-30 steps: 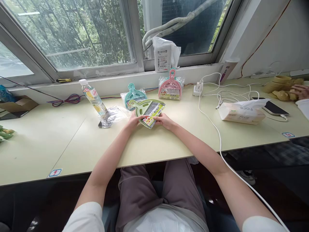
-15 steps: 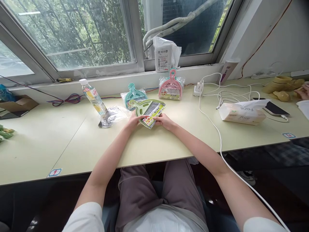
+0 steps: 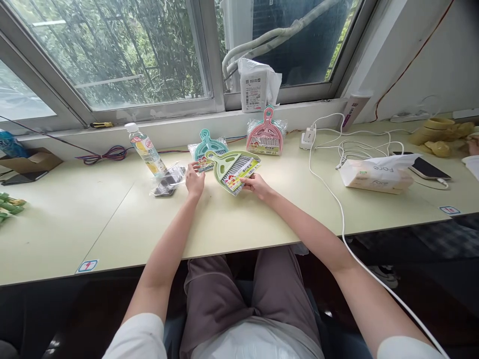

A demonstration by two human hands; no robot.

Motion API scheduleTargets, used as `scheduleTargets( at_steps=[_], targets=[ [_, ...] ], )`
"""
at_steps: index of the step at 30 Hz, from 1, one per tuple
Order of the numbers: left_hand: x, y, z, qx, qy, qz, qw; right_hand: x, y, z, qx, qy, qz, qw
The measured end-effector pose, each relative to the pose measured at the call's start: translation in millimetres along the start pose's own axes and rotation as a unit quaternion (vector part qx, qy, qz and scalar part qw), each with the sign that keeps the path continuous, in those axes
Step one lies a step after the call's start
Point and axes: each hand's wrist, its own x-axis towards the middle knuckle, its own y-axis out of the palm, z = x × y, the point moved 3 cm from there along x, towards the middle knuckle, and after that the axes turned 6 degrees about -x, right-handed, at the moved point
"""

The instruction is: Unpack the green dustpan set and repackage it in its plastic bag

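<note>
So there's a tissue pack (image 3: 374,177) on the right, phone (image 3: 429,168) just beside it, a bottle (image 3: 147,153) on the left, plus a cutter (image 3: 101,125) chilling on the far-left sill (image 3: 172,123).

Head-worn view — forward and down, over both forearms (image 3: 168,244)

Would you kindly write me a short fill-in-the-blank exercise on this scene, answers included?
The right hand holds a dustpan set coloured ____.
The front dustpan below the white box is ____.
The bottle has a ____ cap.
Plugged into the phone is a white ____.

Answers: green; pink; white; cable.
</note>
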Motion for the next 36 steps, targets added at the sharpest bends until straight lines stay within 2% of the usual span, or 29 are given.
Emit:
scheduleTargets(
  at_steps=[4, 9, 13, 20, 23, 26, 29, 34, 36],
  targets=[
    [-1.8, -0.1, 2.7, 0.201, 0.058, 0.049, 0.977, 1.0, -0.8, -1.5, -0.005, 0.001, -0.004, 1.000],
    [-5.3, 6.0, 4.0, 0.324, 0.100, 0.094, 0.936, 2.5, -2.2, -3.4, -0.008, -0.002, -0.002, 1.000],
    [-5.2, 5.4, 7.1, 0.380, 0.060, 0.150, 0.911, 3.3, -3.3, -4.5, -0.012, -0.001, -0.010, 1.000],
    [-4.9, 2.7, 7.4, 0.371, 0.035, 0.157, 0.915, 4.0, -4.2, -6.2, -0.020, 0.004, -0.004, 1.000],
    [-2.0, -3.5, 6.6, 0.376, 0.051, 0.120, 0.917, 4.0, -4.0, -5.9, -0.018, 0.001, -0.005, 1.000],
    [3.1, -12.6, 10.9, 0.361, 0.018, 0.077, 0.929, 3.4, -3.1, -5.4, -0.021, 0.005, -0.011, 1.000],
    [7.5, -18.3, 18.3, 0.327, -0.020, 0.070, 0.942, 2.6, -2.1, -4.4, -0.025, 0.008, -0.012, 1.000],
    [8.8, -21.2, 19.0, 0.298, -0.022, 0.058, 0.953, 2.5, -2.2, -4.2, -0.026, 0.009, -0.014, 1.000],
    [7.8, -21.5, 16.3, 0.301, -0.034, 0.069, 0.951, 2.9, -2.6, -4.4, -0.024, 0.007, -0.012, 1.000]
  ],
)
